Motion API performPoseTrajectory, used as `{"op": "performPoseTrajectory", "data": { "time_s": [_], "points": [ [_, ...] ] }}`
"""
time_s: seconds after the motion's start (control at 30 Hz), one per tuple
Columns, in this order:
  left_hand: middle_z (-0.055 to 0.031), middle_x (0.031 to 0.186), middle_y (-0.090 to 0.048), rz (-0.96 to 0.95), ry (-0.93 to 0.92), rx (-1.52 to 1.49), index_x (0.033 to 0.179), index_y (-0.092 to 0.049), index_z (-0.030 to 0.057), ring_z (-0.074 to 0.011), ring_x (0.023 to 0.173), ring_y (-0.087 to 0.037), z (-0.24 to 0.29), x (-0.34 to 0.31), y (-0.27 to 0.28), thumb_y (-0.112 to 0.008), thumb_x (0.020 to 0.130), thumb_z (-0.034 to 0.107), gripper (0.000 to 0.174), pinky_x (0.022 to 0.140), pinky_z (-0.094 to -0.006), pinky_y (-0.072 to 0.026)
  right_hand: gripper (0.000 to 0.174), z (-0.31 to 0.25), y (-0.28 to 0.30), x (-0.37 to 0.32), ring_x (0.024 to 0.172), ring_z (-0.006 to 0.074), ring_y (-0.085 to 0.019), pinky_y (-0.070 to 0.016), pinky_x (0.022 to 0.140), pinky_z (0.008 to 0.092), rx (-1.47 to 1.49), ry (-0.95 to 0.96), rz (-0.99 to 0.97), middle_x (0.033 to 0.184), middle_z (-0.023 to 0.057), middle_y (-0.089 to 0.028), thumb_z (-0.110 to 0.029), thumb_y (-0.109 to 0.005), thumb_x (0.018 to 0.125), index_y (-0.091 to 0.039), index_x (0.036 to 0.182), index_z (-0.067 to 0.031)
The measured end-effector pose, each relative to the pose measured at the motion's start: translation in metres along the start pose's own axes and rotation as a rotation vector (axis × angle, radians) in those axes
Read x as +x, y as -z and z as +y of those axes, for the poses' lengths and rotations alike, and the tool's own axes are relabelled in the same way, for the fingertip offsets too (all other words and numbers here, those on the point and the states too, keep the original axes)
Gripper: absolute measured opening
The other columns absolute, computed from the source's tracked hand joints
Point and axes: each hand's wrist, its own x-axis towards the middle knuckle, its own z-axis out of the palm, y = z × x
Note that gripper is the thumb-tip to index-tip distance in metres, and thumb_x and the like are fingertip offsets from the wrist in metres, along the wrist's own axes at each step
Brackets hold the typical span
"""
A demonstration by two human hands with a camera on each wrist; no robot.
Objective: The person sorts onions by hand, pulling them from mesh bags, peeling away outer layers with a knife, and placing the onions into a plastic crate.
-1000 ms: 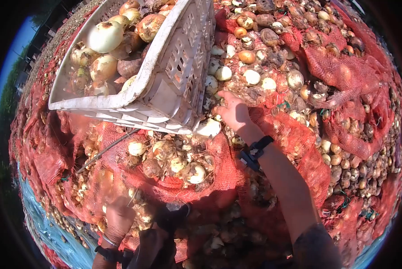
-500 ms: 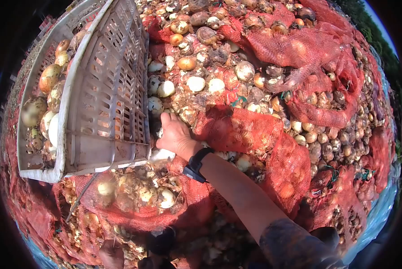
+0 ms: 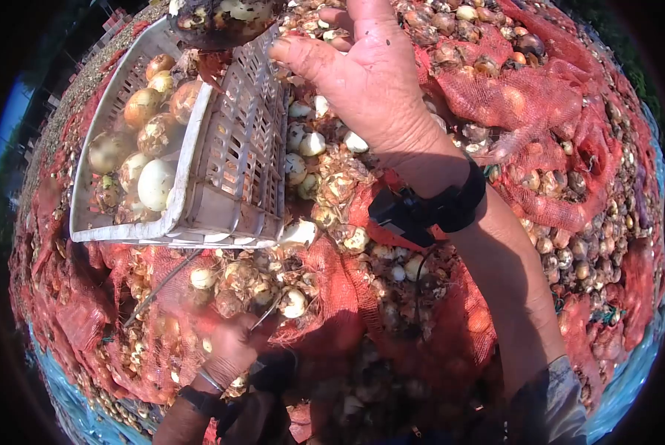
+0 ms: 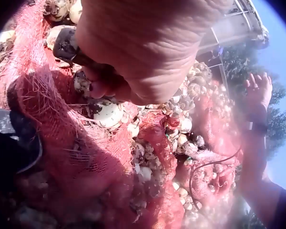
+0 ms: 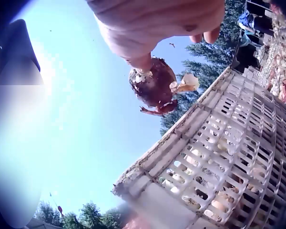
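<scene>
My right hand is raised with its fingers spread. A dark-skinned onion with peeling skin is in the air off the thumb, above the white crate. In the right wrist view the onion overlaps the thumb tip, with loose skin flakes beside it. Several yellow and white onions lie in the crate. Low in the head view, my left hand grips a thin metal-bladed tool over the onion pile. In the left wrist view the left hand hides part of it.
Red mesh netting lies in folds over and among heaped onions. A thin rod slants out below the crate. Blue plastic sheeting borders the heap. Trees stand behind.
The right hand has risen from the onions beside the crate and opened, and a dark onion is now in the air. The head view has swung right, then back left. The left hand has moved up slightly.
</scene>
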Motion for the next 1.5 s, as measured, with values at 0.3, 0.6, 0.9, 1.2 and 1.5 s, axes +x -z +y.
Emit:
{"op": "performPoseTrajectory", "data": {
  "time_s": [0.3,0.6,0.9,1.2,1.5],
  "points": [
    [-0.0154,0.086,-0.067,-0.267,-0.159,0.307,0.092,-0.066,0.0086,-0.0358,0.082,-0.067,0.051,0.102,-0.092,-0.07,0.076,0.02,0.02,0.072,-0.045,-0.0545,0.039,0.181,0.174,-0.206,0.099,0.0341,-0.065,-0.0495,0.092,0.0386,-0.688,-0.869,-0.009,0.108,0.0205,-0.068,-0.016,-0.07,0.078,-0.064,0.114,-0.0026],
    [-0.0137,0.076,-0.067,-0.37,0.009,0.327,0.087,-0.066,0.0118,-0.0362,0.078,-0.067,0.049,0.139,-0.116,-0.067,0.074,0.016,0.014,0.071,-0.0458,-0.0547,0.075,0.259,0.145,-0.145,0.137,0.0347,-0.038,-0.0358,0.113,0.0409,-1.102,-0.647,-0.495,0.15,0.0153,-0.037,-0.011,-0.072,0.074,-0.042,0.143,-0.0132],
    [-0.0144,0.075,-0.067,-0.384,0.037,0.198,0.087,-0.066,0.0112,-0.0355,0.077,-0.067,0.039,0.146,-0.121,-0.067,0.074,0.016,0.014,0.07,-0.0453,-0.0541,0.054,0.274,0.144,-0.127,0.112,0.0387,-0.057,-0.0516,0.094,0.0451,-1.303,-0.703,-0.648,0.126,0.0161,-0.05,-0.014,-0.073,0.074,-0.05,0.124,-0.012],
    [-0.0158,0.077,-0.067,-0.342,0.004,0.264,0.087,-0.066,0.01,-0.0362,0.079,-0.067,0.045,0.145,-0.125,-0.068,0.074,0.017,0.015,0.072,-0.0462,-0.0542,0.068,0.205,0.174,-0.195,0.096,0.0244,-0.063,-0.0504,0.089,0.0349,-0.625,-0.984,-0.123,0.108,0.0135,-0.061,-0.023,-0.085,0.062,-0.048,0.115,-0.0014],
    [-0.0162,0.082,-0.069,-0.382,0.009,0.31,0.089,-0.069,0.0093,-0.0357,0.083,-0.067,0.047,0.146,-0.126,-0.067,0.077,0.019,0.016,0.075,-0.0464,-0.0531,0.086,0.035,0.05,-0.03,0.108,0.0217,-0.06,-0.0502,0.093,0.0349,0.471,-0.234,0.037,0.12,0.0145,-0.059,-0.033,-0.084,0.076,-0.035,0.136,0.0041]
  ]
}}
